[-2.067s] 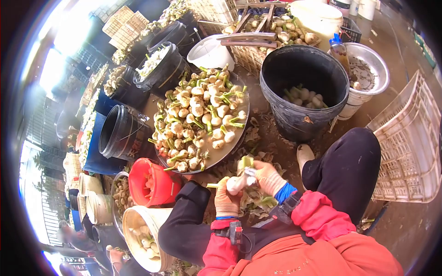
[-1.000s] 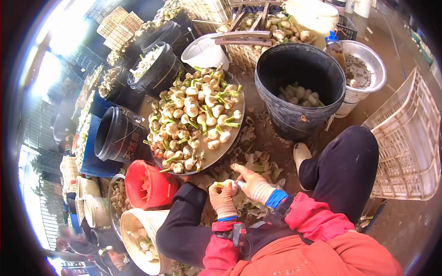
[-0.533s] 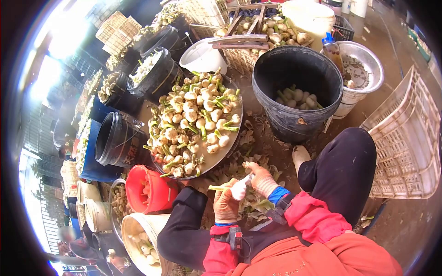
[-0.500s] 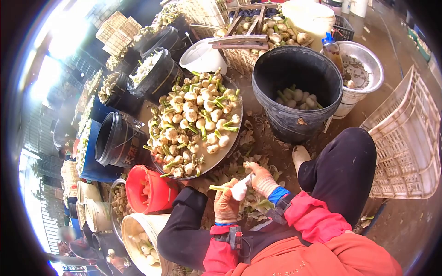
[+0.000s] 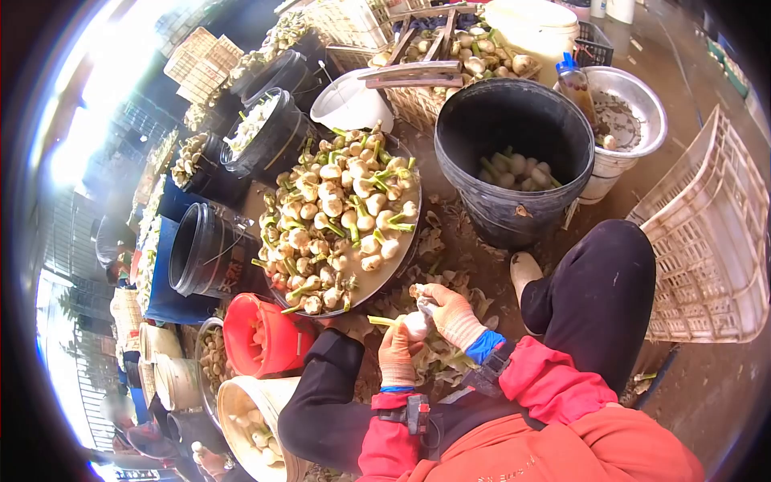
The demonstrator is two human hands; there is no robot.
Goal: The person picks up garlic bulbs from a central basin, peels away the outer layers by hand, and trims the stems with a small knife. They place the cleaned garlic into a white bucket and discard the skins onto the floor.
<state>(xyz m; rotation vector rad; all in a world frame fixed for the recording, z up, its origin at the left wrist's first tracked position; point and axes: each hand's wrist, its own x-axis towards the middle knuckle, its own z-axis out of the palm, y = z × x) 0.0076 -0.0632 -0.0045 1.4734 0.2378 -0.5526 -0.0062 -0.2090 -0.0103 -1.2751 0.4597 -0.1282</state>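
My left hand (image 5: 397, 360), in a pale orange glove, is closed around a white garlic bulb (image 5: 416, 324) whose cut green stem points left. My right hand (image 5: 454, 315), gloved alike, is closed at the bulb's upper right side. A small grey blade-like tool (image 5: 426, 304) shows between its fingers and the bulb, mostly hidden. Just beyond my hands, a round tray (image 5: 391, 271) bears a heap of untrimmed garlic bulbs (image 5: 333, 213) with green stems. Dry peelings (image 5: 438, 353) cover the ground beneath my hands.
A large black bucket (image 5: 514, 210) with white bulbs inside stands ahead, beside a metal basin (image 5: 642, 120) with a bottle (image 5: 575, 84). On the left are a red bucket (image 5: 261, 345) and a cream bucket (image 5: 249, 402). A plastic crate (image 5: 707, 265) tilts at right.
My right hand has shifted slightly left and turned, its fingers now closer over the bulb. The left hand still holds the garlic bulb, moved very little.
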